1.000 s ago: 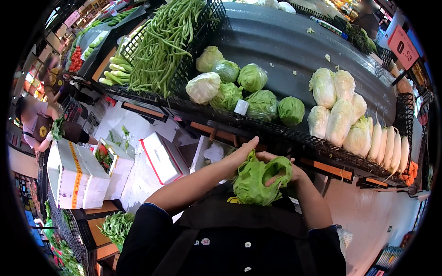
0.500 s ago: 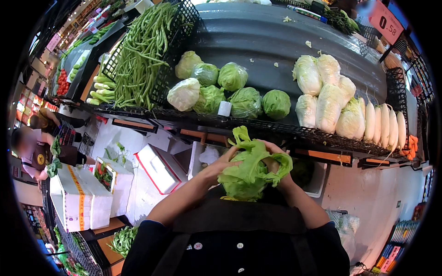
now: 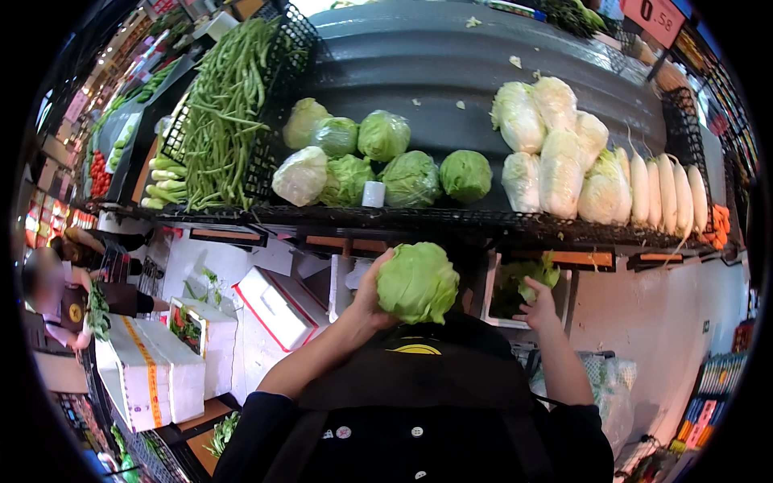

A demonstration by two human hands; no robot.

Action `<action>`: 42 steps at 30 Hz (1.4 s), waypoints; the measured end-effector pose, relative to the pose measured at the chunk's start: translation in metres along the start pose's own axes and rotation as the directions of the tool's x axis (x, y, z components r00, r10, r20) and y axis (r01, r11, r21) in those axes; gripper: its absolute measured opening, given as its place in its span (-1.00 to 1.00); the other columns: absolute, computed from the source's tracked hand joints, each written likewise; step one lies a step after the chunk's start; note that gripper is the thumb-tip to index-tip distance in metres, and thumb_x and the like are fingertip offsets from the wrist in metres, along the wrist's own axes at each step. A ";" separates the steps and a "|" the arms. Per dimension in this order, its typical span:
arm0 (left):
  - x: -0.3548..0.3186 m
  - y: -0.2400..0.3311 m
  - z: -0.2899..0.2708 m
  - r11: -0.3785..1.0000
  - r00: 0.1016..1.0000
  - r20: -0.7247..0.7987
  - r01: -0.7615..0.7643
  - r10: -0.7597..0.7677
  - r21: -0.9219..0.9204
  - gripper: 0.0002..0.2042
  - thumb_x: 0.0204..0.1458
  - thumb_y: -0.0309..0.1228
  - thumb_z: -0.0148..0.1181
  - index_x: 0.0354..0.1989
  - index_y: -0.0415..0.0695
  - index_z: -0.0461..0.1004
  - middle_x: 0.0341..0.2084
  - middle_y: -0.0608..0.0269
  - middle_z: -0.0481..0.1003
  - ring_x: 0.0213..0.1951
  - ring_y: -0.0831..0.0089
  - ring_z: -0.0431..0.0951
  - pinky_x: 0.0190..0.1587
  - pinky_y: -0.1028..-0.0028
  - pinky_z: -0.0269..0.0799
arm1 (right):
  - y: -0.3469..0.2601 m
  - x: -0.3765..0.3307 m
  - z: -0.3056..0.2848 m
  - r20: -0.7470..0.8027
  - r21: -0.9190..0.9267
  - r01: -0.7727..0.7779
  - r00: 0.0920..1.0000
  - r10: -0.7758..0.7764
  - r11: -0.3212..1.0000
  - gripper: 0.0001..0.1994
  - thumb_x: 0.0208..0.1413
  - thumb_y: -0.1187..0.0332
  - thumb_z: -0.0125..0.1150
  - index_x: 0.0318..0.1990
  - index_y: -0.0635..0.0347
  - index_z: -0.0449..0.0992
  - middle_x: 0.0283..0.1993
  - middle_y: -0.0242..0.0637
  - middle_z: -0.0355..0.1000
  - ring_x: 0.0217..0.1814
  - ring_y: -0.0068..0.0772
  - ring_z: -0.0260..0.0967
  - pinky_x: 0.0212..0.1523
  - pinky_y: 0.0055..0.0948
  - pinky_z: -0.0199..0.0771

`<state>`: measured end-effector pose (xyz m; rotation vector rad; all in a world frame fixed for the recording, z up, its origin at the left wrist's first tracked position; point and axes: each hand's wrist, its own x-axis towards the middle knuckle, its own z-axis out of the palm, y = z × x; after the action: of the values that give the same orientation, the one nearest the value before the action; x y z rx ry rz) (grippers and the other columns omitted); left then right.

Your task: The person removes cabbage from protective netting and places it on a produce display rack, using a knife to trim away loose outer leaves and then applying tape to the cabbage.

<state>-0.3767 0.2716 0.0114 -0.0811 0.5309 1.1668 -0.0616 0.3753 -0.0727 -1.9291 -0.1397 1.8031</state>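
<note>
My left hand point(image 3: 372, 291) holds a round green cabbage point(image 3: 417, 282) in front of my chest, below the edge of the produce shelf. My right hand point(image 3: 537, 299) is out to the right over a white box point(image 3: 493, 290) under the shelf, its fingers on loose green leaves point(image 3: 538, 272) there. Several more cabbages point(image 3: 378, 161) lie in a heap on the dark shelf above.
Long green beans point(image 3: 221, 105) fill a black crate at the left of the shelf. Napa cabbages point(image 3: 555, 153) and white radishes point(image 3: 668, 189) lie at its right. White foam boxes point(image 3: 157, 370) stand on the floor at left, beside another person point(image 3: 48, 298).
The outer leaves have come off the cabbage, which now looks smooth. My right hand has left it and carried the leaves out to the box at right; my left hand alone holds it.
</note>
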 end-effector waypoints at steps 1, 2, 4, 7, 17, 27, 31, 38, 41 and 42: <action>0.003 0.001 0.004 0.999 0.998 0.061 0.035 -0.033 -0.029 -0.38 0.09 0.13 -0.03 0.20 -0.04 0.28 0.17 0.09 0.32 0.15 0.06 0.35 0.19 0.04 0.23 | 0.005 -0.013 0.010 0.269 -0.128 0.227 0.945 -0.187 0.965 -0.09 -0.04 0.08 0.28 0.43 -0.07 -0.15 0.49 -0.21 -0.23 0.51 -0.03 -0.31 0.32 0.28 -0.30; 0.003 0.004 0.008 0.994 0.994 -0.019 0.111 -0.111 0.018 -0.34 0.10 0.21 -0.13 0.23 -0.01 0.26 0.20 0.11 0.28 0.17 0.02 0.32 0.18 -0.07 0.19 | 0.008 -0.029 0.023 0.605 -0.042 0.414 0.735 -0.307 0.909 -0.04 -0.08 0.08 0.31 0.43 -0.09 -0.18 0.50 -0.27 -0.24 0.52 -0.12 -0.32 0.32 0.20 -0.19; 0.006 0.007 0.015 0.991 0.993 -0.069 0.104 -0.099 0.081 -0.30 0.09 0.26 -0.19 0.25 0.00 0.23 0.22 0.11 0.25 0.20 -0.01 0.28 0.15 -0.16 0.16 | 0.011 -0.059 0.057 0.843 0.049 0.630 0.390 -0.370 0.775 0.13 -0.31 0.12 0.51 0.43 -0.06 -0.17 0.50 -0.28 -0.25 0.53 -0.15 -0.33 0.33 0.09 -0.12; 0.004 0.014 0.019 0.946 0.977 -0.171 0.174 -0.130 0.274 -0.25 0.08 0.30 -0.24 0.31 0.02 0.12 0.27 0.12 0.17 0.25 -0.02 0.19 0.13 -0.23 0.14 | 0.011 -0.093 0.094 0.912 0.104 0.838 0.135 -0.388 0.536 0.20 -0.43 0.28 0.62 0.41 0.06 -0.12 0.41 -0.24 -0.02 0.46 -0.19 -0.10 0.36 -0.18 -0.01; -0.005 0.017 -0.005 0.934 0.920 0.380 -0.217 0.098 0.285 -0.15 -0.04 0.02 0.22 0.35 -0.15 -0.02 0.28 0.00 0.14 0.27 0.12 0.21 0.28 0.10 0.12 | 0.010 -0.112 0.108 0.975 0.004 0.157 0.218 -0.038 0.988 -0.23 0.11 0.03 0.20 0.36 0.15 -0.01 0.34 -0.23 0.12 0.35 -0.29 0.12 0.32 -0.25 0.12; -0.012 0.014 -0.021 0.916 0.917 0.267 -0.353 0.297 0.190 -0.14 -0.07 0.00 0.27 0.34 -0.14 0.02 0.26 0.01 0.18 0.24 0.08 0.24 0.26 0.07 0.16 | 0.013 -0.148 0.130 0.762 0.166 0.876 0.176 -0.623 0.452 -0.57 0.36 0.19 -0.20 0.25 0.27 0.22 0.25 -0.17 0.24 0.29 -0.33 0.17 0.30 -0.33 0.13; -0.017 0.010 -0.029 0.947 0.923 0.228 -0.320 0.310 0.010 -0.16 -0.08 -0.05 0.28 0.33 -0.15 0.03 0.25 0.03 0.20 0.24 0.08 0.25 0.27 0.07 0.13 | 0.007 -0.161 0.128 0.689 0.288 0.671 0.351 -0.634 0.684 -0.61 0.37 0.19 -0.24 0.12 0.34 0.28 -0.04 -0.06 0.45 0.03 -0.29 0.42 0.13 -0.23 0.38; -0.024 0.012 -0.036 0.926 0.906 0.282 -0.359 0.316 0.117 -0.11 -0.23 -0.26 0.35 0.33 -0.18 0.02 0.22 -0.01 0.22 0.21 0.09 0.28 0.27 0.14 0.15 | -0.002 -0.171 0.133 0.789 0.081 0.653 0.420 -0.449 0.753 -0.65 0.36 0.26 -0.17 0.09 0.36 0.33 -0.52 -0.47 0.20 -0.47 -0.65 0.10 -0.41 -0.66 0.11; -0.022 0.011 -0.035 0.893 0.886 0.279 -0.422 0.370 0.156 -0.05 -0.28 -0.38 0.36 0.36 -0.06 -0.07 0.26 0.09 0.14 0.27 0.13 0.18 0.30 0.15 0.08 | 0.002 -0.173 0.133 0.847 -0.020 0.950 0.182 -0.500 0.312 -0.67 0.20 0.25 0.16 0.03 0.24 0.46 -0.45 -0.42 0.33 -0.40 -0.59 0.27 -0.30 -0.52 0.31; -0.021 0.010 -0.033 0.878 0.874 0.288 -0.449 0.392 0.166 -0.02 -0.28 -0.42 0.37 0.38 0.01 -0.11 0.29 0.15 0.10 0.30 0.14 0.14 0.32 0.16 0.04 | 0.004 -0.173 0.133 0.841 -0.080 0.974 0.181 -0.510 0.214 -0.61 -0.02 0.25 0.38 -0.05 0.20 0.51 -0.40 -0.34 0.37 -0.32 -0.44 0.33 -0.21 -0.43 0.35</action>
<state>-0.4040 0.2467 -0.0064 0.3962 0.4698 1.5111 -0.2109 0.3398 0.0820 -0.8384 -1.9287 1.5075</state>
